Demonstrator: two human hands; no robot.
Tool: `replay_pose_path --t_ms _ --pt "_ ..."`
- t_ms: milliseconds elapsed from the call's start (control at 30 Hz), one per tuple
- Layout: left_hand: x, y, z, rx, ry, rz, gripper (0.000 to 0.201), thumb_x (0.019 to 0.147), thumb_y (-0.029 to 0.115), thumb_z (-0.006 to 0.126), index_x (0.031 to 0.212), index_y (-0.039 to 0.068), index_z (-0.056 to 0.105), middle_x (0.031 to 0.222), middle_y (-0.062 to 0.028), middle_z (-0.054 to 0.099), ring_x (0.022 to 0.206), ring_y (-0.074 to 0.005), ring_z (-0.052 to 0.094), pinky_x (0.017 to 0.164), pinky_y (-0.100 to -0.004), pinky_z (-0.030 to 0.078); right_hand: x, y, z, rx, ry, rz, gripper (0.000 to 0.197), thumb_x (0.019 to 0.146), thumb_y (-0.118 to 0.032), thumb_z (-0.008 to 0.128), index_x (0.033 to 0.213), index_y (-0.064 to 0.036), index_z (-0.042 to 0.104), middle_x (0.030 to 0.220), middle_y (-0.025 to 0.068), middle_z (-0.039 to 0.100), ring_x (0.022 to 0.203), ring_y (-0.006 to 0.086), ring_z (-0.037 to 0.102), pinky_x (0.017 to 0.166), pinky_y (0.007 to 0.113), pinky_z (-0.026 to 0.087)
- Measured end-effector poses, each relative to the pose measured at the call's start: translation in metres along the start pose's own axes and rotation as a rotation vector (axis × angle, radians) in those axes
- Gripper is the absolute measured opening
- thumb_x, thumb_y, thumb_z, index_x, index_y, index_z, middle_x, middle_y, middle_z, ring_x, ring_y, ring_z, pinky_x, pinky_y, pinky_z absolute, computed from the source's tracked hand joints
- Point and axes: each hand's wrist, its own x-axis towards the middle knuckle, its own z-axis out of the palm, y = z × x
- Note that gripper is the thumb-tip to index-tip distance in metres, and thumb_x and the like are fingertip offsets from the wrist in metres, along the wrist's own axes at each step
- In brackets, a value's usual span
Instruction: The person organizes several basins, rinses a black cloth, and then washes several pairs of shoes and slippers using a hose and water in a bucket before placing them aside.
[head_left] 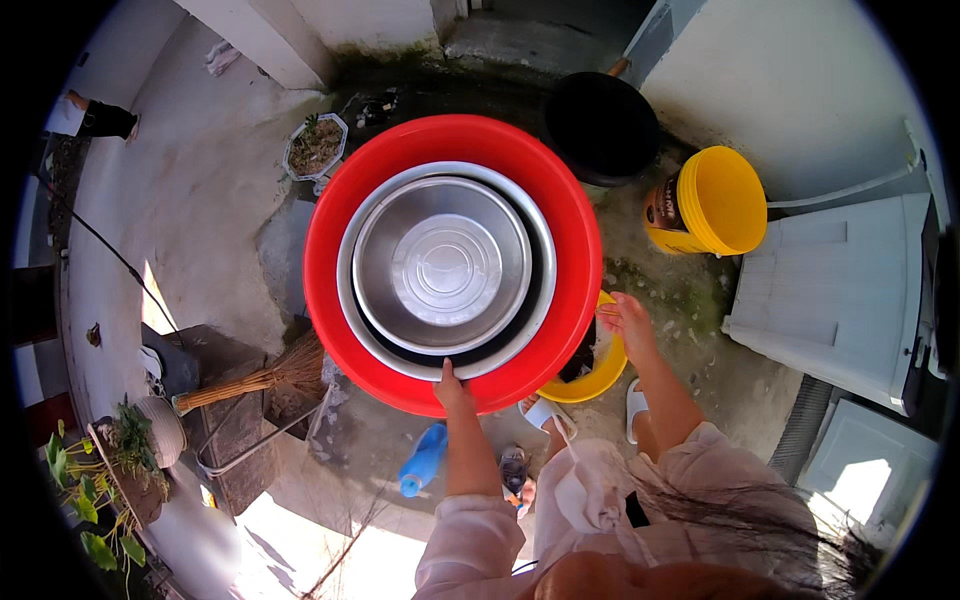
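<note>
Straw broom (265,376) lies at left. Octagonal planter (315,148) farther back. Red basin (329,255) at centre, two metal basins (445,268) nested inside. Blue bottle (425,458) below its near edge. Left hand (456,392) at near side, fingertip at larger metal basin's rim; grip underneath hidden, cannot tell. Yellow bucket (604,378) partly under red basin. Right hand (627,320) beside red rim, fingers partly curled; cannot tell if gripping. White box (835,280) far right.

hands (630,322) 2 | red basin (572,230) 1 | metal basins (447,266) 2 | yellow buckets (735,200): near 1, right at least 1 | black tub (602,128) 1 | blue bottle (424,460) 1 | broom (250,382) 1 | white slippers (637,404) 2 | octagonal planter (315,148) 1 | bystander (102,119) 1
</note>
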Motion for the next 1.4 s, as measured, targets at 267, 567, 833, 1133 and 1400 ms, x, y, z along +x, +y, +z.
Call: replay_pose_path --t_ms 267,567,833,1133,1400 --pt "-0.091 0.007 0.024 0.678 0.093 0.782 0.045 0.085 0.017 0.054 0.124 -0.001 0.039 0.118 -0.0165 0.045 0.101 -0.0261 0.048 0.084 -0.0354 0.040 0.012 0.115 -0.145 -0.044 0.229 0.243 0.032 0.089 -0.031 0.046 0.110 -0.0076 0.052 0.090 0.0101 0.061 0.081 0.0201 0.061 0.069 0.029 0.048" --pt "-0.103 -0.199 -0.006 1.224 -0.797 0.837 0.030 0.081 0.003 0.053 0.110 0.000 0.048 0.100 -0.0152 0.054 0.085 -0.0236 0.055 0.070 -0.0335 0.045 0.113 0.200 -0.135 -1.590 -0.311 -0.060 0.042 0.082 -0.018 0.053 0.123 -0.0159 0.046 0.132 0.0141 0.037 0.114 0.0316 0.044 0.088 0.038 0.043" --pt "0.006 -0.367 -0.022 0.649 -0.177 -0.318 0.044 0.086 0.032 0.053 0.123 0.012 0.040 0.112 -0.0126 0.052 0.092 -0.0284 0.057 0.078 -0.0383 0.048 0.226 0.270 -0.105 -1.607 -0.293 -0.261 0.054 0.075 -0.025 0.063 0.124 -0.0124 0.044 0.133 0.0153 0.034 0.117 0.0339 0.039 0.085 0.038 0.043" --pt "0.096 -0.373 -0.076 -0.296 -0.559 -0.444 0.038 0.084 0.036 0.055 0.111 0.009 0.051 0.098 -0.0063 0.058 0.087 -0.0251 0.058 0.078 -0.0370 0.050 0.071 0.280 -0.095 -0.716 -0.815 -0.647 0.036 0.064 -0.012 0.069 0.094 -0.0003 0.053 0.092 0.0171 0.049 0.091 0.0334 0.052 0.075 0.039 0.044" --pt "0.052 -0.360 0.007 0.731 -0.197 0.231 0.044 0.081 0.010 0.052 0.122 -0.002 0.042 0.126 -0.0167 0.044 0.115 -0.0299 0.042 0.097 -0.0347 0.032 0.225 0.304 -0.103 -1.390 -0.210 -0.540 0.067 0.069 -0.008 0.062 0.130 -0.0137 0.035 0.118 0.0158 0.044 0.104 0.0362 0.046 0.084 0.041 0.042"
